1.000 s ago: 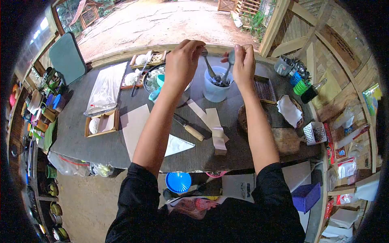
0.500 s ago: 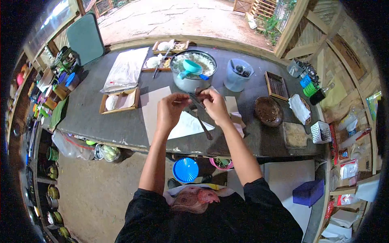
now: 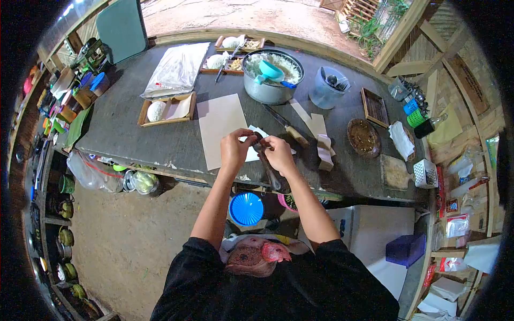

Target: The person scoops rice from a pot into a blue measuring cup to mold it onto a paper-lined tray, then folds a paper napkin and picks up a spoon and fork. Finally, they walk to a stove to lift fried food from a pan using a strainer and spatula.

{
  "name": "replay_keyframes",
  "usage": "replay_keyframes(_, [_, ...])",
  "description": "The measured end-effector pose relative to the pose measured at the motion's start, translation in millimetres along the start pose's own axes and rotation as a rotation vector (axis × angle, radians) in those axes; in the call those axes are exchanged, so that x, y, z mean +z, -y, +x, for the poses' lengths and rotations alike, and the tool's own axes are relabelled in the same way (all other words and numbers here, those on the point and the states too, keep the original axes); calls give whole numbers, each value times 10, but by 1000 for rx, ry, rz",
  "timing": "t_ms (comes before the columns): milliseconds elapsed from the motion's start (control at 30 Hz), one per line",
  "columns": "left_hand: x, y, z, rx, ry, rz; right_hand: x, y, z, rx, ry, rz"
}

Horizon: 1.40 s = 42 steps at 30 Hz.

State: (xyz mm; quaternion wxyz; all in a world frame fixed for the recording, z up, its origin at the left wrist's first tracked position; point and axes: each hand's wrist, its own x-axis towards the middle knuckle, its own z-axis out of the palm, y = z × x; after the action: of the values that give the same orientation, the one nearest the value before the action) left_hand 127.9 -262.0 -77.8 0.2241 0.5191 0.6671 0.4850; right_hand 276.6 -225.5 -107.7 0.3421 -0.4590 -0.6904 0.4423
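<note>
My left hand (image 3: pixel 234 150) and my right hand (image 3: pixel 279 155) are close together near the table's front edge, fingertips pinched on dark wooden cutlery (image 3: pixel 272 174). Its long handles slant down toward me; the upper ends are partly hidden by my fingers. Whether both hands grip the same piece is hard to see. Beneath my fingers lies a white napkin (image 3: pixel 251 154), mostly covered. To its left rests a sheet of brown paper (image 3: pixel 220 125). A knife (image 3: pixel 293 134) with a pale wooden handle lies beyond my right hand.
A pot of rice (image 3: pixel 265 93) holds a turquoise scoop (image 3: pixel 272 70). Right of it stands a tub of spoons (image 3: pixel 327 92). Wooden trays with rice mounds, one a tray (image 3: pixel 184 113) at left, sit on the dark table. A brown bowl (image 3: pixel 364 138) and white basket (image 3: pixel 425 174) are at right.
Both hands have come down and nearer to me, now pinching over the napkin. The cutlery's handles hang closer to the table edge. The knife, hidden before, shows now. The camera view has shifted.
</note>
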Motion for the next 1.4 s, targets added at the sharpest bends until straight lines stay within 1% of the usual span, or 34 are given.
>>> replay_keyframes(133, [200, 253, 39, 9, 24, 14, 18, -125, -64, 55, -7, -3])
replay_keyframes(167, [247, 335, 58, 13, 60, -3, 25, -183, -68, 82, -8, 2])
replay_keyframes(233, [269, 314, 61, 18, 104, -22, 16, -182, -109, 114, -15, 7])
replay_keyframes(300, [297, 279, 66, -125, 132, -14, 11, -172, -148, 93, -42, 10])
replay_keyframes(333, [322, 301, 72, -124, 138, -16, 22, -213, -150, 97, -47, 9])
replay_keyframes(400, [369, 346, 91, -26, 97, -5, 45, -293, -143, -1, -155, -113])
replay_keyframes(433, [390, 359, 100, -27, 102, -6, 36, -312, -146, 4, -158, -114])
replay_keyframes(500, [421, 381, 122, 41, 82, 53, 20, -352, -150, -16, -146, -237])
replay_keyframes(633, [464, 418, 153, 64, 73, 57, -33, -427, -141, -53, -143, -228])
replay_keyframes(700, [474, 449, 144, 37, 95, 102, -134, -370, -154, -119, -167, -344])
replay_keyframes(733, [467, 447, 138, 34, 97, 103, -201, -267, -181, -107, -183, -457])
replay_keyframes(767, [464, 442, 130, -3, 108, 90, -241, -232, -192, -103, -183, -457])
replay_keyframes(833, [474, 449, 115, -40, 122, 77, -307, -211, -192, -156, -288, -760])
replay_keyframes(867, [474, 452, 112, -36, 133, 69, -317, -317, -156, -214, -316, -792])
replay_keyframes(900, [472, 450, 114, -32, 144, 60, -333, -319, -142, -213, -317, -792])
replay_keyframes(967, [459, 450, 122, -21, 159, 66, -345, -324, -128, -149, -288, -887])
replay_keyframes(1000, [454, 447, 130, -9, 171, 70, -355, -315, -109, -149, -288, -887])
replay_keyframes(1067, [459, 434, 140, -29, 174, 86, -376, -295, -63, -44, -219, -869])
replay_keyframes(1100, [465, 432, 146, -47, 177, 100, -387, -290, -41, -43, -219, -869])
replay_keyframes(1167, [463, 434, 155, -20, 175, 98, -420, -281, -2, 40, -167, -790])
replay_keyframes(1233, [451, 418, 167, 6, 171, 96, -444, -333, 26, 20, -152, -779])
replay_keyframes(1300, [444, 412, 188, -64, 204, 71, -447, -392, 54, -2, -135, -769])
replay_keyframes(1400, [451, 429, 216, -60, 215, 48, -447, -401, 102, -13, -142, -731])
